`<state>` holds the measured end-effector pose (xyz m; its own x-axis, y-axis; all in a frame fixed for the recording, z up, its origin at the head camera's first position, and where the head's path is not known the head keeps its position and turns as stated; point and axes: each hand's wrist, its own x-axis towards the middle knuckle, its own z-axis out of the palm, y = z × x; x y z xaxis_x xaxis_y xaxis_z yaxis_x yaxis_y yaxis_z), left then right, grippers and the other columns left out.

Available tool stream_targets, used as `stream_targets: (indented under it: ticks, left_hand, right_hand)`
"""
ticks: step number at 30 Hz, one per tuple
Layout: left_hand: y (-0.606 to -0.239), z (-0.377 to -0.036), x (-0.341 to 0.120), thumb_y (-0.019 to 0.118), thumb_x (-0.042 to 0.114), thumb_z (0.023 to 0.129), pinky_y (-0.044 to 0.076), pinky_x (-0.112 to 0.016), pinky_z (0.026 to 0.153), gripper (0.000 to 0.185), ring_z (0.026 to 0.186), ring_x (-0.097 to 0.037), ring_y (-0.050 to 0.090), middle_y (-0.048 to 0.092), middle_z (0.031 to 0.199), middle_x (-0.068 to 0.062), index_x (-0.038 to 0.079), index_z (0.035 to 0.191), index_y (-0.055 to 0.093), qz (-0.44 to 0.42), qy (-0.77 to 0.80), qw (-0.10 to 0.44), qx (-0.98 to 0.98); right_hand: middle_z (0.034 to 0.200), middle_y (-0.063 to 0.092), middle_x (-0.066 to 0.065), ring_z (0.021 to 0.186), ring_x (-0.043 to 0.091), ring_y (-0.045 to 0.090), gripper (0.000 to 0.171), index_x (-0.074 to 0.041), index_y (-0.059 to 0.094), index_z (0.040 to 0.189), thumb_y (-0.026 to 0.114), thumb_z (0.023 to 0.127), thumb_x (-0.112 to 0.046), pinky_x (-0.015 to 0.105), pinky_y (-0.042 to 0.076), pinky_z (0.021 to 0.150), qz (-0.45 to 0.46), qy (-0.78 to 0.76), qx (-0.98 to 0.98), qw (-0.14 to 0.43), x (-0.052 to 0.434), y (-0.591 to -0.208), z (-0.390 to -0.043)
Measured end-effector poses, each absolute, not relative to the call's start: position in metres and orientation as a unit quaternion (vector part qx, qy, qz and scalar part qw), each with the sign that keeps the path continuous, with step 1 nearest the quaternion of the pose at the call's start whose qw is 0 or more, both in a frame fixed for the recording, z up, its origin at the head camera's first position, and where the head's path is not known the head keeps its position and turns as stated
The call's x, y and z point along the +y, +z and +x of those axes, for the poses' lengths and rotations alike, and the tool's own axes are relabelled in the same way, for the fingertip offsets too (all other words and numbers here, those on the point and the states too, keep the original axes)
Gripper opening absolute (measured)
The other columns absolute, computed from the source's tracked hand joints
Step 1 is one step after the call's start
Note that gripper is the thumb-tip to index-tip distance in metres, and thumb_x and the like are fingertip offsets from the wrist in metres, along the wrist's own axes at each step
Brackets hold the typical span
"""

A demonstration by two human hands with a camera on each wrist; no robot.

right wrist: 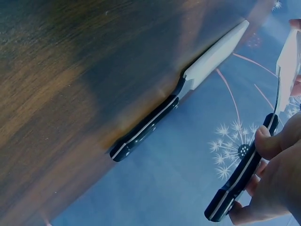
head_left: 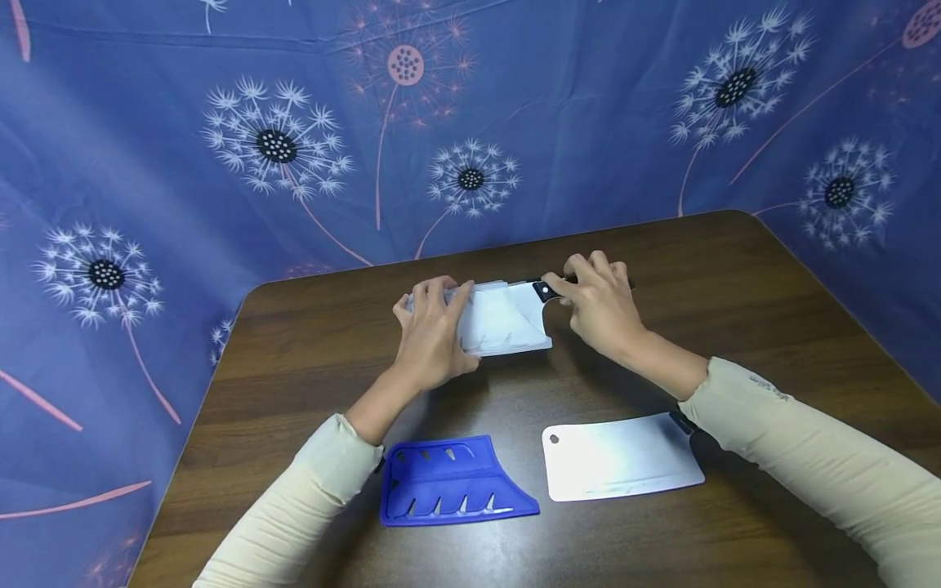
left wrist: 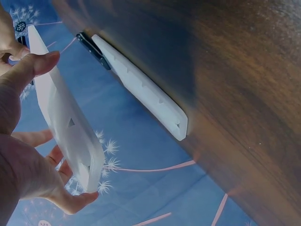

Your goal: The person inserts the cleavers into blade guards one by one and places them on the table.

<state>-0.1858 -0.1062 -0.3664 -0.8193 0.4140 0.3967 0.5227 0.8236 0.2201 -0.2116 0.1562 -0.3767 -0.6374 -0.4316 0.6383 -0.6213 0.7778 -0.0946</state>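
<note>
A cleaver (head_left: pixel 546 327) is held above the far part of the table, its blade partly inside a white blade guard (head_left: pixel 488 322). My left hand (head_left: pixel 434 335) grips the guard between thumb and fingers at its left end; the left wrist view shows the guard (left wrist: pixel 70 122) edge-on with the thumb near its upper end. With my right hand (head_left: pixel 606 302) I hold the cleaver's black riveted handle (right wrist: pixel 242 174), thumb along one side and fingers on the other. Beyond them lies another knife (right wrist: pixel 150 122) with a black handle, in a white guard (left wrist: pixel 146 89); the held cleaver largely hides it in the head view.
Nearer to me, a blue slotted blade guard (head_left: pixel 459 482) lies below my left forearm. To its right rests a bare cleaver (head_left: pixel 621 457), its handle partly under my right sleeve (head_left: pixel 779 433). A blue dandelion-print cloth (head_left: pixel 573 163) hangs behind the wooden table (head_left: pixel 294 351).
</note>
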Motion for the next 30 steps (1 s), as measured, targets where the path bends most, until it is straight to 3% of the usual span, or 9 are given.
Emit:
stream_targets:
  ticks: [16,30]
  left_hand:
    - [-0.375,-0.182,-0.105,0.094,0.033,0.051,0.025,-0.063,0.092,0.102,0.119,-0.035,0.035,0.042,0.132,-0.015,0.009,0.14,0.049,-0.231,-0.156,0.104,-0.955]
    - [-0.384,-0.181,-0.1,0.095,0.034,0.049,0.027,-0.061,0.09,0.105,0.122,-0.034,0.035,0.042,0.133,-0.014,0.011,0.141,0.049,-0.202,-0.147,0.016,-0.968]
  right_hand:
    - [0.1,0.057,0.016,0.086,0.032,0.048,0.051,-0.011,0.07,0.118,0.068,0.073,0.013,0.05,0.041,0.068,0.282,0.115,-0.928,0.213,0.158,-0.382,-0.204]
    - [0.103,0.059,0.015,0.088,0.033,0.051,0.055,-0.012,0.069,0.12,0.071,0.07,0.013,0.049,0.046,0.065,0.276,0.101,-0.946,0.138,0.159,-0.392,-0.2]
